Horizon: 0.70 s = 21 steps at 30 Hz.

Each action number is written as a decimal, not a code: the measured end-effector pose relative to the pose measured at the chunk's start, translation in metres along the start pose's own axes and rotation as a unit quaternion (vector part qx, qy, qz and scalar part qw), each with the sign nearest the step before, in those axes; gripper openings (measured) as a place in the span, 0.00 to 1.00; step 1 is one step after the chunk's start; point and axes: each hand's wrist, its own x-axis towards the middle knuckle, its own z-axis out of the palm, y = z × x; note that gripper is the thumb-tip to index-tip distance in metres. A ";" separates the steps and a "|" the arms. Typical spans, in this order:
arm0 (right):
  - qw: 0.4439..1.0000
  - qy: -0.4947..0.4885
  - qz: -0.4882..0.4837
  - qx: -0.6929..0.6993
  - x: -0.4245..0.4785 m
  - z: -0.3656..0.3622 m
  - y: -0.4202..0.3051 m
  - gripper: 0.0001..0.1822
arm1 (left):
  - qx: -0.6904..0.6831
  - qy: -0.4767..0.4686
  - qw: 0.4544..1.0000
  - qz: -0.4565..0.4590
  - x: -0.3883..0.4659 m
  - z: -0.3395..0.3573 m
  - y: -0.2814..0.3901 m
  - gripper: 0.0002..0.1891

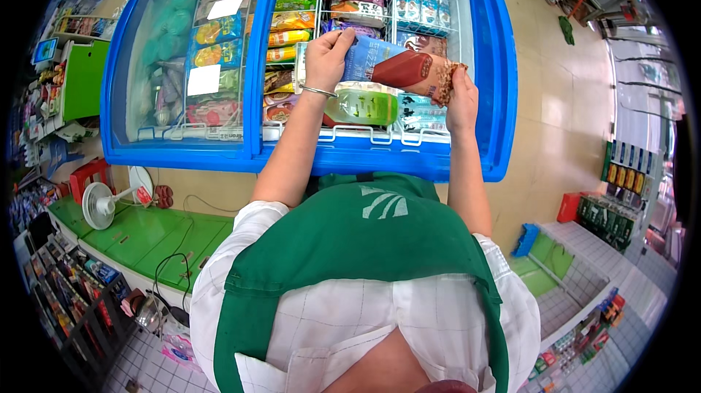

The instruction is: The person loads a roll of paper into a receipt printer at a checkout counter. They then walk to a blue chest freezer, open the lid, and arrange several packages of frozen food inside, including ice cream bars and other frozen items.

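Stretched between both hands is a wrapped ice cream packet (405, 67), blue at one end and brown at the other. My left hand (327, 59) pinches its blue end, and a metal bangle circles that wrist. Its brown end is gripped by my right hand (463, 98). Below the packet stands the chest freezer (350, 160), blue-framed, its right part uncovered. Under my hands a green-tinted bottle (364, 107) lies on its side among the packets. Light-blue packets (421, 111) are stacked right of the bottle.
A sliding glass lid (159, 64) covers the freezer's left part. White wire baskets (394, 10) divide the packets inside. Behind me at left, a white fan (98, 206) rests on a green counter (148, 240) with loose cables. A glass-tiled counter (589, 283) stands at right.
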 end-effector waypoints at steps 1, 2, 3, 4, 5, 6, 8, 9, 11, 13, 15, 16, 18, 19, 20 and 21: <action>1.000 -0.002 0.000 0.000 0.001 -0.001 0.001 0.21 | -0.001 0.010 1.000 0.011 0.000 0.001 -0.001 0.11; 1.000 -0.003 0.001 0.001 0.003 -0.003 0.002 0.21 | -0.008 0.011 1.000 0.008 -0.001 0.002 -0.002 0.11; 1.000 -0.006 0.001 0.001 0.004 -0.004 0.003 0.21 | -0.014 0.012 1.000 0.006 -0.001 0.002 -0.002 0.12; 1.000 -0.001 0.007 -0.008 0.005 -0.005 0.002 0.21 | -0.020 0.013 1.000 0.004 -0.001 0.003 -0.002 0.12; 1.000 0.005 0.012 -0.017 0.005 -0.005 0.002 0.21 | 0.026 0.023 0.999 0.033 -0.001 0.004 -0.003 0.12; 0.999 0.009 0.019 -0.024 0.005 -0.005 0.002 0.21 | 0.074 0.033 0.995 0.062 -0.001 0.004 -0.005 0.12; 0.999 0.016 0.033 -0.031 0.005 -0.003 -0.001 0.20 | 0.155 0.049 0.981 0.108 -0.001 0.004 -0.009 0.12; 0.998 0.020 0.039 -0.034 0.005 -0.003 -0.002 0.20 | 0.189 0.054 0.973 0.124 -0.002 0.004 -0.011 0.12; 0.996 0.013 0.030 -0.080 0.005 -0.005 -0.001 0.21 | 0.230 0.065 0.961 0.141 -0.004 0.004 -0.013 0.12; 0.989 0.013 -0.026 -0.146 0.008 -0.012 0.004 0.21 | 0.244 0.072 0.956 0.145 -0.008 0.006 -0.012 0.12; 0.966 0.016 -0.124 -0.228 0.014 -0.017 0.016 0.22 | 0.244 0.073 0.956 0.147 -0.009 0.006 -0.012 0.12; 0.957 0.023 -0.136 -0.254 0.015 -0.018 0.017 0.22 | 0.245 0.074 0.955 0.148 -0.010 0.006 -0.012 0.12; 0.938 0.035 -0.159 -0.307 0.016 -0.019 0.015 0.22 | 0.207 0.066 0.965 0.148 -0.009 0.006 -0.018 0.12; 0.946 0.033 -0.148 -0.288 0.016 -0.020 0.018 0.22 | 0.188 0.062 0.969 0.149 -0.009 0.006 -0.020 0.12; 0.953 0.031 -0.137 -0.269 0.017 -0.023 0.022 0.21 | 0.184 0.060 0.972 0.136 -0.010 0.005 -0.021 0.12; 0.959 0.029 -0.125 -0.251 0.018 -0.026 0.025 0.21 | 0.179 0.058 0.974 0.124 -0.011 0.006 -0.022 0.12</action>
